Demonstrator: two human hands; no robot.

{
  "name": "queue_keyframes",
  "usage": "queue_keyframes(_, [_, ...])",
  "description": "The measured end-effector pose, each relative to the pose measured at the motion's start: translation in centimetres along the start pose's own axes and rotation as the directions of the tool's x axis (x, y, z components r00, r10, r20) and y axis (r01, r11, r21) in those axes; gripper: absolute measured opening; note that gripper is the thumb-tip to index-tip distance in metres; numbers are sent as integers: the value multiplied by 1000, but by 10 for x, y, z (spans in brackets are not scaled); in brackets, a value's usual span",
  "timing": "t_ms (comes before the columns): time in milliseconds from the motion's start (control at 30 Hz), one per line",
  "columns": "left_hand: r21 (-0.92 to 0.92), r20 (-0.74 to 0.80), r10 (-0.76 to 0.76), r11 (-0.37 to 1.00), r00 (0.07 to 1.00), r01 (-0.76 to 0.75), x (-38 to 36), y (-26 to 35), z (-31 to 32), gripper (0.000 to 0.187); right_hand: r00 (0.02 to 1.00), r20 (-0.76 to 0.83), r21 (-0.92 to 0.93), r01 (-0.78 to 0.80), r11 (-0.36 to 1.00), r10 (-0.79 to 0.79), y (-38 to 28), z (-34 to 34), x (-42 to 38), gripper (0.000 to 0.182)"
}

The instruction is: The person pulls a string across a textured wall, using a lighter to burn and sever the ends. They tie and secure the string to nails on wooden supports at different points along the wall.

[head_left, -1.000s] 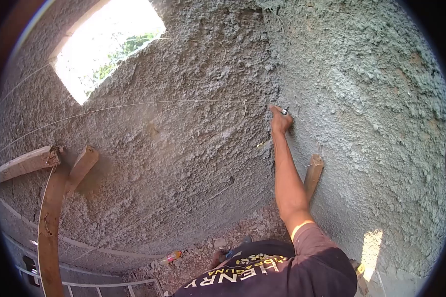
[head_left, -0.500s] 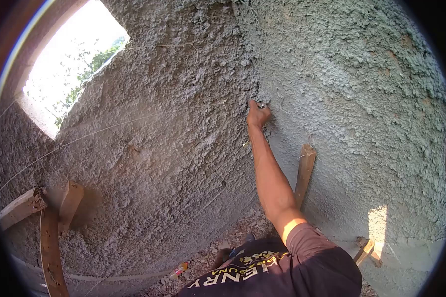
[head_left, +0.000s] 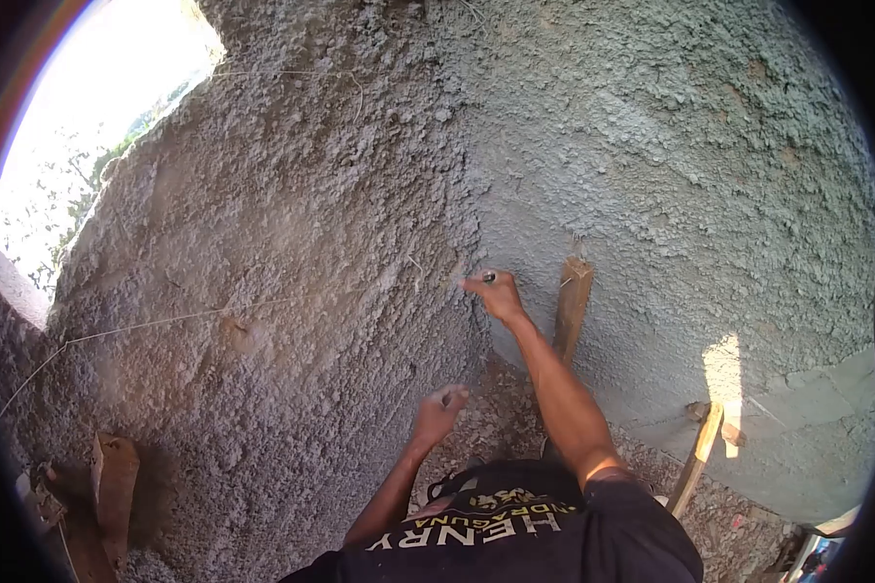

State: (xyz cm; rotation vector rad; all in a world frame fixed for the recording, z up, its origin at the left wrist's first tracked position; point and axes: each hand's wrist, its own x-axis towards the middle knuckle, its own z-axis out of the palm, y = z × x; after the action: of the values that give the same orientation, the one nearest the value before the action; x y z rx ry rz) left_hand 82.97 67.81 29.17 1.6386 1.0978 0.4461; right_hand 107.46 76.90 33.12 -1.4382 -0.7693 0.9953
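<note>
One small dark object (head_left: 490, 278) pinched in right hand (head_left: 504, 303); left hand (head_left: 437, 420) curled, grip undeterminable. Light pinch, steady wrist advised beside the rough mortar wall (head_left: 301, 214).

The right arm (head_left: 566, 403) reaches forward and upward, its elbow only slightly bent and the hand (head_left: 496, 294) closed with fingers curled in, while the left arm (head_left: 389, 500) slants up lower down, its left hand (head_left: 440, 416) loosely fisted, apart from the other.
</note>
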Motion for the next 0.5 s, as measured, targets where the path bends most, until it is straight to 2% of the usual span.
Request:
queue_keyframes(33, [-86,11,52,995,999,-51,5,37,-1,34,996,40,-4,-75,997,75,17,1,-19,29])
queue_keyframes(67, [-172,16,97,981,995,-93,8,63,2,33,996,62,-23,-69,997,70,39,4,-36,29])
queue_keyframes(100, [-171,52,157,974,986,-147,15,83,5,32,995,86,-42,-53,998,56,63,5,-45,29])
queue_keyframes(167, [-184,93,236,959,967,-217,37,103,16,34,948,318,337,-86,938,-27,132,-7,-65,36])
queue_keyframes(200, [-196,97,256,953,962,-233,49,110,22,36,987,154,115,24,993,-41,157,-3,-72,36])
queue_keyframes(233, [-191,19,275,945,961,-266,60,117,25,38,996,0,-130,92,987,-93,159,1,-86,36])
queue_keyframes(300, [-126,-178,347,920,921,-371,96,140,22,42,991,-27,-248,-135,959,133,148,-20,-128,35])
queue_keyframes(367, [-8,-342,422,892,839,-452,140,159,9,41,969,-22,-413,-233,880,246,161,-47,-154,28])
queue_keyframes(400, [46,-396,455,877,797,-478,162,166,4,40,980,-45,-443,-194,875,194,173,-60,-170,27])
queue_keyframes(433, [-187,-313,317,904,895,-385,179,176,-3,39,989,-64,-475,-147,868,133,183,-74,-181,26])
queue_keyframes(467, [-400,-194,191,880,962,-255,195,186,-8,39,978,-65,-448,-207,870,199,187,-89,-194,27])
queue_keyframes(500, [-399,-204,185,881,961,-254,212,187,-9,39,961,-61,-420,-270,866,271,188,-103,-210,28])
